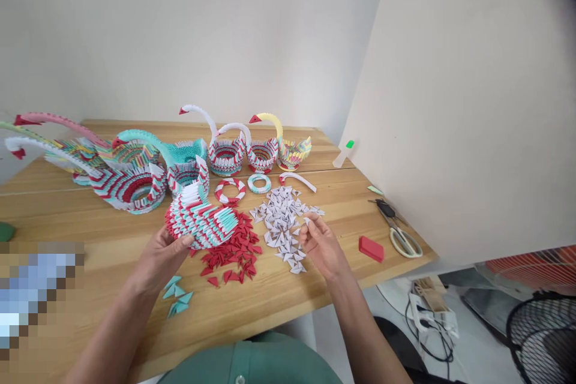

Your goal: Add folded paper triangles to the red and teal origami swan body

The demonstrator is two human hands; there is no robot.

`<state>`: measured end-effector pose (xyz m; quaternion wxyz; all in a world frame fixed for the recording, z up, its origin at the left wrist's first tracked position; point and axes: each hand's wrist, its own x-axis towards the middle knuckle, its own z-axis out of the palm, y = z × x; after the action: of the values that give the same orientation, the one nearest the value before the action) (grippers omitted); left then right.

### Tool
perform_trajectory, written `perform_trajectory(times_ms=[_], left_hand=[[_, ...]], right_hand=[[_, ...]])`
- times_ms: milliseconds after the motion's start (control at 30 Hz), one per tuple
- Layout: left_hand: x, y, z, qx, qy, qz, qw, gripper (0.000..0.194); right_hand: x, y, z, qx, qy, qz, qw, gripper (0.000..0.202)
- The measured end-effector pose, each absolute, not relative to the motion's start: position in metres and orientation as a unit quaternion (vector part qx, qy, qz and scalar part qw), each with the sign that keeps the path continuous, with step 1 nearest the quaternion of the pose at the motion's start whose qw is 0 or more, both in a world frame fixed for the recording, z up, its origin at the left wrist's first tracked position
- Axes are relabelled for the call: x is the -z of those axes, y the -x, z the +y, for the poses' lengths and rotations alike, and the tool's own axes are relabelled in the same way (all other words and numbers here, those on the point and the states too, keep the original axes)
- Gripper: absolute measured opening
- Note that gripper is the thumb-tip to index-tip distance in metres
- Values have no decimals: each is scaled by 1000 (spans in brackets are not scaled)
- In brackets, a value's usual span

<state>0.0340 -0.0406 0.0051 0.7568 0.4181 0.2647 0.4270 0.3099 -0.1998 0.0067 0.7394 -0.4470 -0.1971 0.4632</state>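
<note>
My left hand grips a folded-paper swan body in red, white and turquoise, held tilted above the table. Between the thumb and fingers of my right hand is a small white folded paper triangle. Beneath that hand spreads a pile of white paper triangles. Red paper triangles lie heaped under and beside the swan body, partly hidden by it. A few turquoise triangles rest near my left forearm.
Several paper swans stand along the back of the wooden table. Two paper rings and a curved white neck lie before them. At right are a red block, scissors and a glue bottle. A fan stands beyond the edge.
</note>
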Motion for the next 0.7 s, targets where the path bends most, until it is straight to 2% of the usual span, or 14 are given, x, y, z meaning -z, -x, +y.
perform_trajectory(times_ms=[200, 400, 533, 700], left_hand=[[-5, -32, -40, -416, -424, 253, 764, 38], [-2, -31, -41, -413, -421, 245, 770, 41], [-3, -31, -42, -406, -449, 225, 764, 36], [-4, -32, -43, -392, -471, 204, 764, 34]], right_hand=[[1, -293, -191, -526, 367, -169, 748, 25], [1, -282, -188, -558, 347, -142, 740, 32], [-8, -270, -186, -542, 410, -210, 703, 29], [-24, -254, -179, -443, 546, -349, 620, 24]])
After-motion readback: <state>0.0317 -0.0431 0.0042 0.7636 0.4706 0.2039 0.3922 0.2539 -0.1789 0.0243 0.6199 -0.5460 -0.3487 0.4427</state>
